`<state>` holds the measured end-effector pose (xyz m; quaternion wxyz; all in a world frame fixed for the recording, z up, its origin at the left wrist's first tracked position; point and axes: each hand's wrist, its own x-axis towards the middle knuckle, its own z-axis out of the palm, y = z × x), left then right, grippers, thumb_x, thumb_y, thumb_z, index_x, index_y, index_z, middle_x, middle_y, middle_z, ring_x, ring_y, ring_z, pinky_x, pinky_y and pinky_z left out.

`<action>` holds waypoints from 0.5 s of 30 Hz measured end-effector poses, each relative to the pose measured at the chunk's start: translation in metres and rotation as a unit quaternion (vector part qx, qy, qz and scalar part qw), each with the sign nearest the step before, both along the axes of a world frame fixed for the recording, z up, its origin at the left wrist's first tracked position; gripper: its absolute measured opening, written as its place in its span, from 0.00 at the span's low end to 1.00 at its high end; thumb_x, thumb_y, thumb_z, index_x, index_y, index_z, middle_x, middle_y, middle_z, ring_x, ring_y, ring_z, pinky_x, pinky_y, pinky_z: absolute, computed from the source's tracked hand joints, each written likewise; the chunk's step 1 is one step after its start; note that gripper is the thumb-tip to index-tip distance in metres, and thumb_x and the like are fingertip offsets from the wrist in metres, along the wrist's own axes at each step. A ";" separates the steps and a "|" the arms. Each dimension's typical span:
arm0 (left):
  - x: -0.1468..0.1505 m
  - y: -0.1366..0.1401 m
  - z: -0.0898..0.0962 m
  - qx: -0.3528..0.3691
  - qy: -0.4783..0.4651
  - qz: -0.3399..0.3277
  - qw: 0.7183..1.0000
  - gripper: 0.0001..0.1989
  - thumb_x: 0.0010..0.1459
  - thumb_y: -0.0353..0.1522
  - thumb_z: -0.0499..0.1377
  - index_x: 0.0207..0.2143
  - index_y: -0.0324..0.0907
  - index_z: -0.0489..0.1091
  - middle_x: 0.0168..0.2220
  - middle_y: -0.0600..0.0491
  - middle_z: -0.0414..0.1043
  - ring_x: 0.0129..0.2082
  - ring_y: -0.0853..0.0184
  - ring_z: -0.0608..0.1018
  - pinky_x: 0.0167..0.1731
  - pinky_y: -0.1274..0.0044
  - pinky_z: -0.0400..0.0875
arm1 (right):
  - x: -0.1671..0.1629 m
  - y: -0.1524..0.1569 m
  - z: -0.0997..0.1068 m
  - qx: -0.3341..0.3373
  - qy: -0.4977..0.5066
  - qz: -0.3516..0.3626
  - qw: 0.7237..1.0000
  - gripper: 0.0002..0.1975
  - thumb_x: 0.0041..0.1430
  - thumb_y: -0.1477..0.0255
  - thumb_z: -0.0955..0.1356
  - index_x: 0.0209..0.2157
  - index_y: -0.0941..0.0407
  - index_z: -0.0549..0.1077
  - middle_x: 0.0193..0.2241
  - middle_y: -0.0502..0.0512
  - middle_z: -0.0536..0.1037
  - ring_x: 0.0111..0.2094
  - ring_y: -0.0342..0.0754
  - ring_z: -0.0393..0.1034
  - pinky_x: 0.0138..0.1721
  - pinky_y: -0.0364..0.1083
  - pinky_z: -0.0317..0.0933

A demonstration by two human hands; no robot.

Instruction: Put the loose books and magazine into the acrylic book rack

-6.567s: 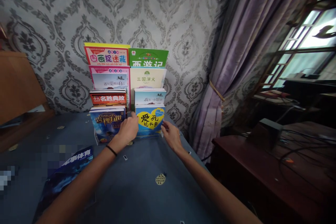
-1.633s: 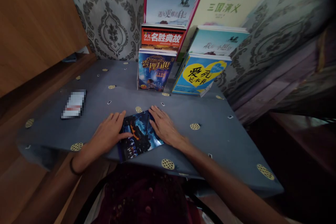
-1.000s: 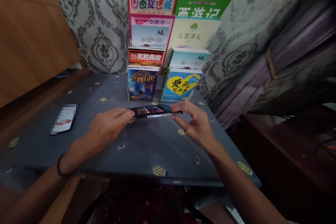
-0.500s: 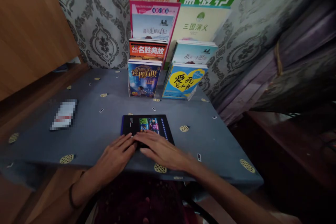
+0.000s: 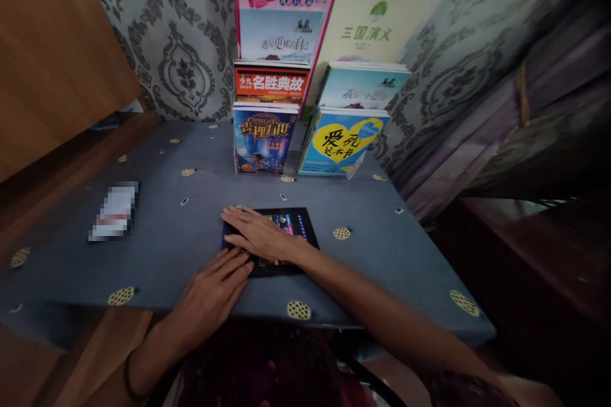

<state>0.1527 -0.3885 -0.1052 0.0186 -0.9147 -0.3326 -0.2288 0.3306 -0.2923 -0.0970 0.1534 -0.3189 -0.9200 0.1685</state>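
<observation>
A thin black book (image 5: 308,229) with small coloured pictures and a purple-blue edge lies flat on the table, near its front. My right hand (image 5: 260,235) rests flat over the book's left part, fingers stretched out to its far left corner. Below it, my left hand (image 5: 217,283) lies with fingers extended, their tips on the book's near left corner. Neither hand grips anything. Part of the cover is hidden under my hands.
A clear stand holds upright books in two columns; a blue book (image 5: 264,143) and a blue-and-yellow book (image 5: 341,146) are at the front. A blurred-out flat item (image 5: 114,210) lies left on the blue tablecloth (image 5: 162,241). A wooden cabinet (image 5: 57,57) borders the left.
My right hand has slid left and away from me across the cover, to the book's far left corner. My left hand has shifted slightly toward me. The view has tilted a little downward.
</observation>
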 end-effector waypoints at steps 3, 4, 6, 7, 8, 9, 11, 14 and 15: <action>-0.001 0.001 -0.001 0.004 -0.004 -0.005 1.000 0.16 0.68 0.30 0.48 0.52 0.39 0.71 0.54 0.45 0.75 0.56 0.59 0.75 0.54 0.63 0.75 | 0.019 -0.008 -0.002 0.008 -0.006 -0.042 0.999 0.31 0.69 0.58 0.59 0.65 0.63 0.58 0.66 0.66 0.59 0.69 0.53 0.47 0.68 0.55 0.46; -0.001 0.001 -0.001 0.003 -0.006 -0.007 1.000 0.16 0.68 0.30 0.48 0.52 0.39 0.71 0.55 0.45 0.74 0.56 0.58 0.75 0.54 0.63 0.75 | 0.029 -0.011 -0.002 0.007 -0.006 -0.060 0.998 0.31 0.69 0.58 0.59 0.66 0.62 0.57 0.67 0.66 0.58 0.69 0.53 0.47 0.68 0.56 0.47; -0.001 0.001 -0.002 -0.001 -0.012 -0.011 1.000 0.16 0.68 0.30 0.49 0.53 0.39 0.71 0.55 0.45 0.74 0.57 0.58 0.74 0.54 0.62 0.75 | 0.052 -0.017 -0.004 0.003 -0.005 -0.097 0.995 0.31 0.70 0.57 0.58 0.66 0.61 0.57 0.67 0.65 0.58 0.69 0.53 0.47 0.67 0.57 0.48; -0.001 0.001 -0.002 -0.005 -0.015 -0.012 1.000 0.16 0.68 0.29 0.49 0.53 0.39 0.71 0.55 0.45 0.73 0.57 0.58 0.74 0.54 0.62 0.75 | 0.063 -0.020 -0.005 0.001 -0.004 -0.114 0.993 0.30 0.70 0.58 0.57 0.66 0.61 0.57 0.67 0.66 0.58 0.69 0.53 0.47 0.67 0.58 0.48; -0.001 0.001 -0.002 -0.011 -0.017 -0.013 1.000 0.16 0.68 0.29 0.49 0.53 0.39 0.71 0.56 0.45 0.73 0.57 0.58 0.74 0.54 0.61 0.75 | 0.074 -0.023 -0.006 -0.001 -0.003 -0.130 0.992 0.30 0.70 0.58 0.56 0.66 0.61 0.56 0.67 0.66 0.58 0.69 0.53 0.46 0.67 0.59 0.48; -0.001 0.001 -0.003 -0.016 -0.020 -0.012 1.000 0.17 0.68 0.29 0.49 0.53 0.40 0.71 0.56 0.45 0.73 0.58 0.58 0.74 0.55 0.61 0.74 | 0.083 -0.026 -0.007 -0.004 -0.002 -0.143 0.990 0.30 0.71 0.59 0.55 0.67 0.61 0.56 0.67 0.67 0.58 0.69 0.53 0.46 0.67 0.59 0.47; -0.001 0.000 -0.003 -0.025 -0.024 -0.009 0.999 0.16 0.68 0.29 0.50 0.54 0.40 0.71 0.56 0.45 0.73 0.58 0.58 0.73 0.55 0.60 0.73 | 0.096 -0.030 -0.009 -0.005 -0.001 -0.160 0.987 0.29 0.71 0.60 0.54 0.67 0.60 0.54 0.67 0.66 0.57 0.69 0.53 0.44 0.67 0.60 0.46; -0.001 0.000 -0.002 -0.027 -0.030 -0.008 0.999 0.16 0.68 0.31 0.51 0.53 0.40 0.72 0.55 0.45 0.73 0.58 0.58 0.74 0.55 0.59 0.73 | 0.103 -0.039 -0.010 0.002 -0.005 -0.168 0.986 0.29 0.71 0.60 0.54 0.68 0.58 0.53 0.68 0.64 0.56 0.70 0.53 0.44 0.68 0.62 0.45; -0.001 0.000 -0.002 -0.026 -0.032 -0.011 0.999 0.15 0.68 0.32 0.51 0.53 0.40 0.72 0.55 0.45 0.74 0.57 0.58 0.74 0.55 0.59 0.74 | 0.104 -0.043 -0.010 0.004 -0.009 -0.167 0.986 0.29 0.71 0.60 0.55 0.68 0.58 0.53 0.68 0.64 0.56 0.69 0.53 0.44 0.68 0.62 0.45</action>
